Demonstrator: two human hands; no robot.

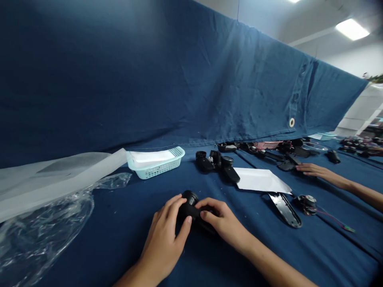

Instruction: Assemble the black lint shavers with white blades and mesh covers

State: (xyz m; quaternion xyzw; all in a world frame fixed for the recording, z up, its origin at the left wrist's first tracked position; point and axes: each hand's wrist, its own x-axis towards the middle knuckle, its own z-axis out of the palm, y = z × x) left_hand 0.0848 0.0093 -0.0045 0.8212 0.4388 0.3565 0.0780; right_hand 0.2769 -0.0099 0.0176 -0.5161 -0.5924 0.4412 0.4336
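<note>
We see the black device point(189, 210) between the left hand point(166, 235) and right hand point(224, 220), both half-curled and gripping it.

Your left hand point(167, 233) is bare, with long, narrow fingers and a short-trimmed, rounded thumbnail point(189, 219). Your left forearm point(137, 276), bare and slender, shows only as a short section at the lower edge of the view. Your right hand point(227, 221) is likewise bare and slim-fingered, matching the left in build. Your right forearm point(269, 259) is bare, smooth and slim, exposes a longer section than the left, and narrows toward the wrist point(245, 242).
</note>
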